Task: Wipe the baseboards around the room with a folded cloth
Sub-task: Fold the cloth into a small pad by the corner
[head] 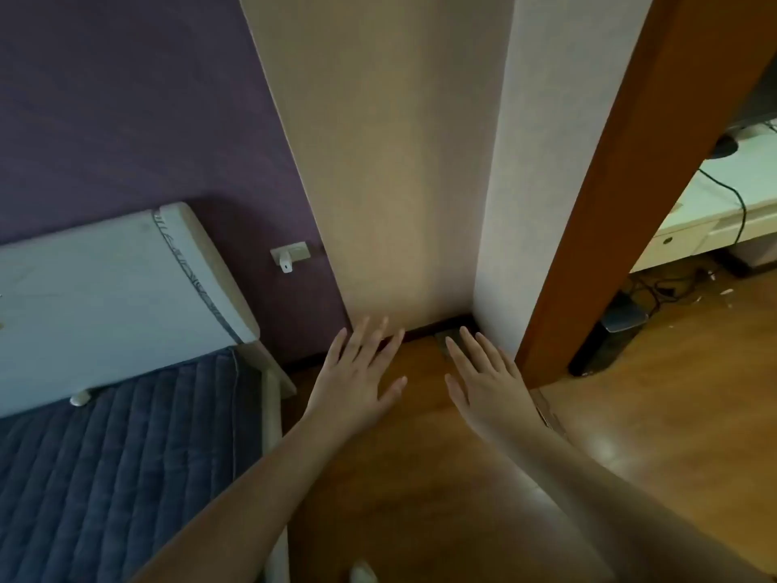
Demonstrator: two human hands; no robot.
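**Both hands out, no cloth in grip yet**

Bare forearms nearest, reaching away over the wooden floor (420,477) toward the wall corner. Left hand (357,374) spread flat, fingers straight and apart, holding nothing; fingertips in line with the dark baseboard (437,324), contact impossible to confirm. Right hand (487,378) likewise flat and empty, fingers straight, pointing at the same corner.

Just past the right fingertips, a small dark greyish patch (445,342) on the floor against the baseboard: possibly the folded cloth, too dim and too covered to say for sure. Otherwise no cloth anywhere in view.

Baseboard: a thin dark strip at the foot of the beige wall (378,183), long axis running left to right, then turning at the white corner (546,162) beside the brown door frame (630,204); a further stretch under the purple wall, behind the bed (105,456) at left.

Step judged: opening, wiping not yet begun. Next move, probably: take up the cloth, press it flat to the strip, draw along its length.
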